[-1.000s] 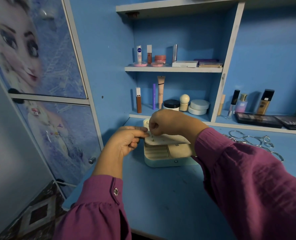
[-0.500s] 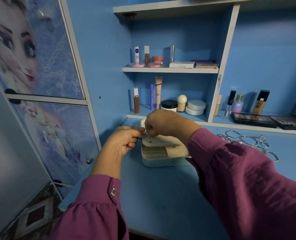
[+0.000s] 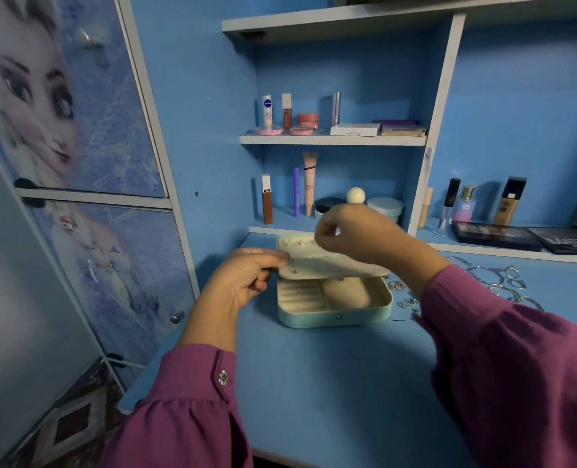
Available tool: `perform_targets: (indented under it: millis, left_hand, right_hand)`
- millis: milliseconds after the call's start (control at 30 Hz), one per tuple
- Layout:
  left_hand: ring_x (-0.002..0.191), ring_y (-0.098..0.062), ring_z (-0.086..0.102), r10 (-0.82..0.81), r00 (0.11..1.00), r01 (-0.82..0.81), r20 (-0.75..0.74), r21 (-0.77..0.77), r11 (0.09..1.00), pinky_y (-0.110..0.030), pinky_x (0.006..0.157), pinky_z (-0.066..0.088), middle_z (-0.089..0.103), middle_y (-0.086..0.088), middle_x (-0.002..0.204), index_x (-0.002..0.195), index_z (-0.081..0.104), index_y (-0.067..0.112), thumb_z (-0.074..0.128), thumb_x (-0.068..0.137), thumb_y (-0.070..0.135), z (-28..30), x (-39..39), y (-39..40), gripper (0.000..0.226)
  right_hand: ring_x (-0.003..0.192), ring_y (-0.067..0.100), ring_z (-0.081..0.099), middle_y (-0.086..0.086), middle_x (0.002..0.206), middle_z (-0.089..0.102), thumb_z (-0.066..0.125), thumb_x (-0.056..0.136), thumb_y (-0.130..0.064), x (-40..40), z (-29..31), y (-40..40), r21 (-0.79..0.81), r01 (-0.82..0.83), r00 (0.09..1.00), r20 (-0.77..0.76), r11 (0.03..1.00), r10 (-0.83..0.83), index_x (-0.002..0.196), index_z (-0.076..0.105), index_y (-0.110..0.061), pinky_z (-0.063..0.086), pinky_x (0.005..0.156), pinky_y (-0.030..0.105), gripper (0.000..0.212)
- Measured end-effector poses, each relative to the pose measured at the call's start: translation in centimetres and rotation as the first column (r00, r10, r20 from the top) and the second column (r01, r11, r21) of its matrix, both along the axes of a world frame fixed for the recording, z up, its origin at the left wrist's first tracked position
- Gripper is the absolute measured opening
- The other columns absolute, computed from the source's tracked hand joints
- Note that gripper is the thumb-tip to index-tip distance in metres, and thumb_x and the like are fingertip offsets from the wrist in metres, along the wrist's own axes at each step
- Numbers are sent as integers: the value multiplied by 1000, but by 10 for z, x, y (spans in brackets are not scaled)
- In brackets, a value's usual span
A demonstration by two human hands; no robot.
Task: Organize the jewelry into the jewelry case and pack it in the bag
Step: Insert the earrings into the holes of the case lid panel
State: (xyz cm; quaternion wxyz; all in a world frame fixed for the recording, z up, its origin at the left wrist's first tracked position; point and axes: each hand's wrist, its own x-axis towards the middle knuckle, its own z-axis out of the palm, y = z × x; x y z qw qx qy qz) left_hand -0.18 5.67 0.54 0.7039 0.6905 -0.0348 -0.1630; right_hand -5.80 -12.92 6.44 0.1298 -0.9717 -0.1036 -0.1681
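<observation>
The case (image 3: 334,304) sits open on the desk (image 3: 331,383), and my left hand (image 3: 243,282) pinches its inner flap (image 3: 327,265) up by the edge. My right hand (image 3: 351,231) hovers above, fingertips pinched; what they hold I cannot tell. If my left grip slips, the flap could drop and shake earrings loose; the bangles (image 3: 496,278) lie loose to the right.

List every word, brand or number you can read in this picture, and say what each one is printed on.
"NIVEA": white stick, upper shelf.
"SB": pink and blue bottle, right.
"MATTE": black palette, far right, cut off by the edge.
Print on the brown tube, pink jar and beige tube: too small to read.
</observation>
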Motion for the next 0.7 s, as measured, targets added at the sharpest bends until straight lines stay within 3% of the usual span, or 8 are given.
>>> perform_targets:
  millis: [67, 267, 367, 500, 567, 700]
  left_hand:
    - [37, -2, 31, -2, 1000, 2, -4, -35, 999, -12, 36, 24, 60, 4, 51, 86, 72, 5, 68, 81, 0, 1, 0, 0, 7]
    - [42, -5, 31, -2, 1000, 2, -2, -105, 994, -14, 38, 28, 73, -18, 90, 101, 67, 5, 60, 91, 13, 3, 0, -2, 14]
    - [45, -7, 34, 2, 1000, -1, 4, -140, 990, -15, 38, 30, 73, -17, 95, 109, 63, 9, 54, 96, 22, 3, 2, -4, 21]
    - [49, -7, 38, 14, 999, -7, 50, -128, 992, -17, 42, 35, 74, -11, 93, 106, 64, 17, 57, 93, 42, 0, 5, -7, 29]
    - [48, -6, 37, 40, 993, -30, 112, -87, 996, -17, 41, 33, 71, -8, 84, 100, 64, 19, 60, 91, 37, -4, 6, -10, 20]
    - [42, -2, 38, 107, 959, -112, 261, 3, 994, -18, 42, 29, 57, 4, 67, 88, 64, 20, 66, 89, 23, -11, 6, -19, 5]
  right_hand:
    - [82, 27, 64, 9, 87, 69, 56, 86, -16, -10, 4, -18, 100, 72, 997, 30, 992, -75, 83, 68, -8, 55, 71, 41, 14]
    - [60, 9, 49, -4, 74, 61, 60, 91, -24, -50, 0, -66, 419, 140, 984, 39, 897, -172, 80, 65, -16, 41, 53, 23, 15]
    - [59, 11, 49, 0, 75, 63, 61, 91, -23, -63, -16, -79, 448, 196, 977, -9, 873, -214, 77, 63, -17, 41, 52, 22, 16]
    - [56, 11, 49, -1, 68, 64, 66, 86, -22, -70, -33, -85, 438, 261, 963, -185, 860, -198, 66, 64, -23, 44, 54, 26, 21]
    - [51, 6, 49, -1, 70, 69, 68, 85, -23, -71, -38, -82, 406, 281, 946, -268, 870, -181, 72, 73, -19, 42, 51, 18, 14]
    - [74, 21, 64, -4, 73, 72, 70, 83, -33, -72, -43, -76, 389, 292, 930, -327, 874, -166, 73, 76, -24, 51, 65, 31, 14]
